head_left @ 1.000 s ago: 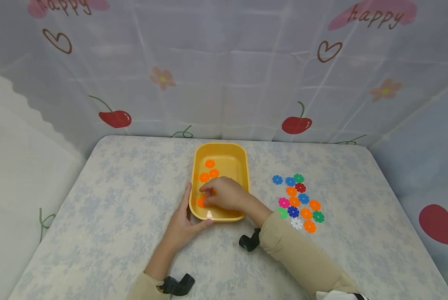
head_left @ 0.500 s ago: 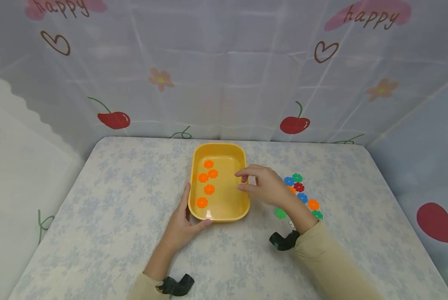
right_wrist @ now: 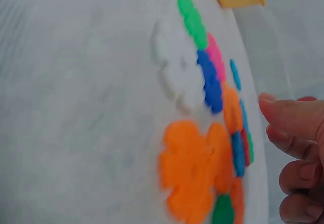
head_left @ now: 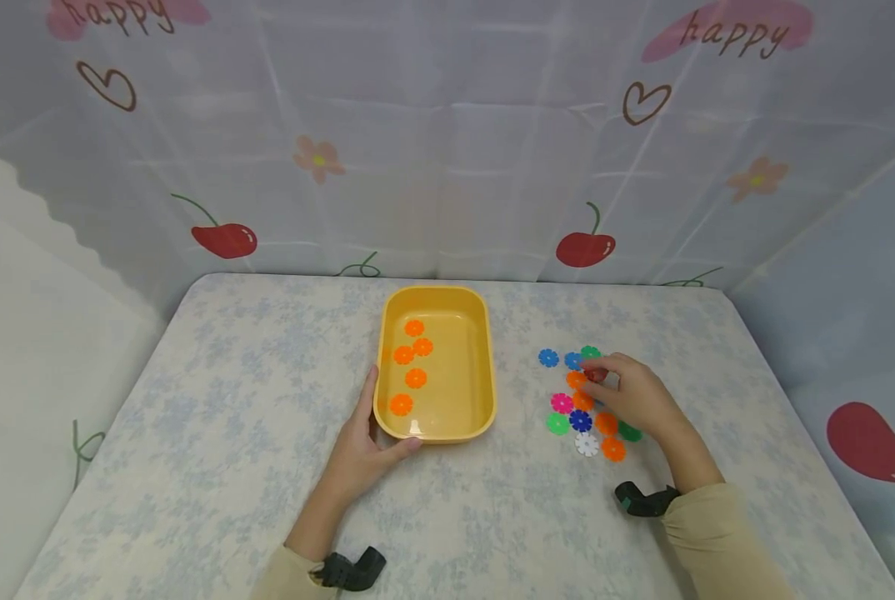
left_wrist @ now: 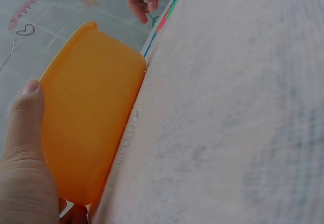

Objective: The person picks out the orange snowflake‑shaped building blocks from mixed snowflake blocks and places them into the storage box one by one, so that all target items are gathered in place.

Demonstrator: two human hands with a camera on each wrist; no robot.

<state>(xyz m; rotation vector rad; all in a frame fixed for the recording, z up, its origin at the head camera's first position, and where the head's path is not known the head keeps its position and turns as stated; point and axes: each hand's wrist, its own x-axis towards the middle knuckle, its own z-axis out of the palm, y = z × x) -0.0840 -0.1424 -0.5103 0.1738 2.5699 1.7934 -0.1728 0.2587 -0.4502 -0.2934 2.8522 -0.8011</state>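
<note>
A yellow plastic tray [head_left: 460,375] sits mid-table, with several orange snowflake discs [head_left: 416,378] lying flat along its left side. My left hand [head_left: 361,446] holds its near left corner, thumb on the front rim and fingers along the side; the left wrist view shows the thumb [left_wrist: 25,128] against the tray wall [left_wrist: 91,113]. Over a loose cluster of coloured snowflake discs on the right hovers my right hand [head_left: 638,396]. Its thumb and forefinger are apart around a red disc [head_left: 594,375] in the head view, and the hand partly covers the cluster.
Orange [head_left: 613,450], white [head_left: 587,444], dark blue [head_left: 580,421], pink [head_left: 562,403], light green [head_left: 557,423] and blue discs [head_left: 548,357] make up the cluster. A patterned curtain [head_left: 447,167] hangs behind the table's far edge. Black camera mounts [head_left: 646,500] sit on both wrists.
My right hand has left the tray and moved right to the disc cluster, leaving an orange disc in the tray uncovered. The left hand keeps its hold on the tray.
</note>
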